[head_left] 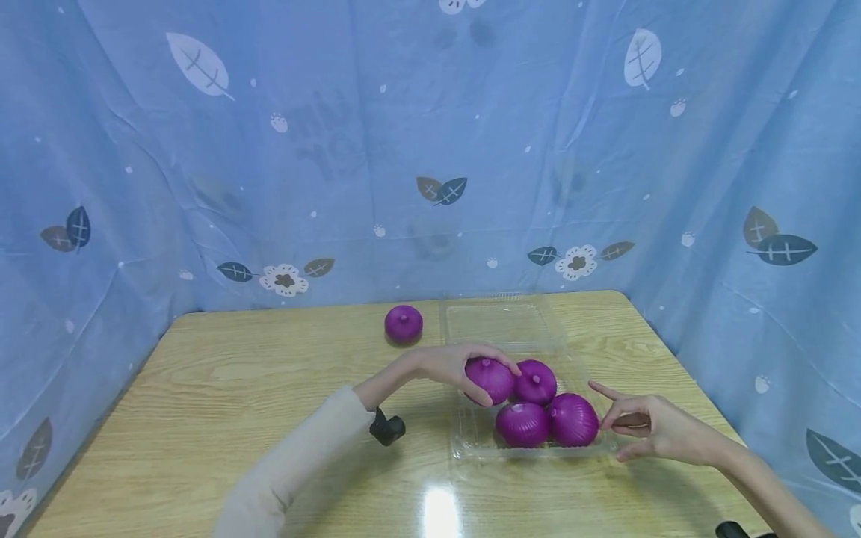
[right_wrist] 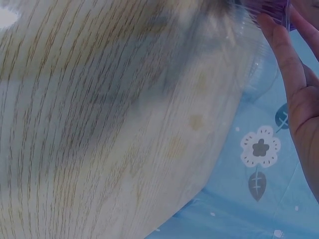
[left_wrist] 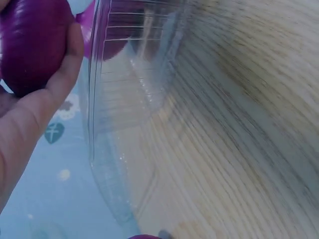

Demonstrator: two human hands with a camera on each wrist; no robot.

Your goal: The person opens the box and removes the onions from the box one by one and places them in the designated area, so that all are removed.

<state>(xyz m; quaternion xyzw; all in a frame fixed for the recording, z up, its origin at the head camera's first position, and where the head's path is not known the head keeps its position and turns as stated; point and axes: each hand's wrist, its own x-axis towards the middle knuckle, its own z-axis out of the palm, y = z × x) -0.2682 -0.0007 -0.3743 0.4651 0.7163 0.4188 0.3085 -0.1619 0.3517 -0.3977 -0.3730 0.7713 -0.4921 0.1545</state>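
In the head view, my left hand (head_left: 447, 362) grips a purple onion (head_left: 494, 379) over the left part of a clear plastic box (head_left: 471, 441). The left wrist view shows this onion (left_wrist: 35, 45) between thumb and fingers, beside the box wall (left_wrist: 119, 89). Inside the box sit three more onions: one at the back (head_left: 536, 382), one in front (head_left: 522, 426) and one at the right (head_left: 574, 420). My right hand (head_left: 649, 427) holds the box's right edge; in the right wrist view its fingers (right_wrist: 286, 55) lie at the clear rim.
The clear lid (head_left: 498, 323) lies opened back behind the box. Another purple onion (head_left: 403, 324) rests on the wooden table (head_left: 269, 373) left of the lid. A blue leaf-print curtain (head_left: 363, 149) hangs round the table's back and sides.
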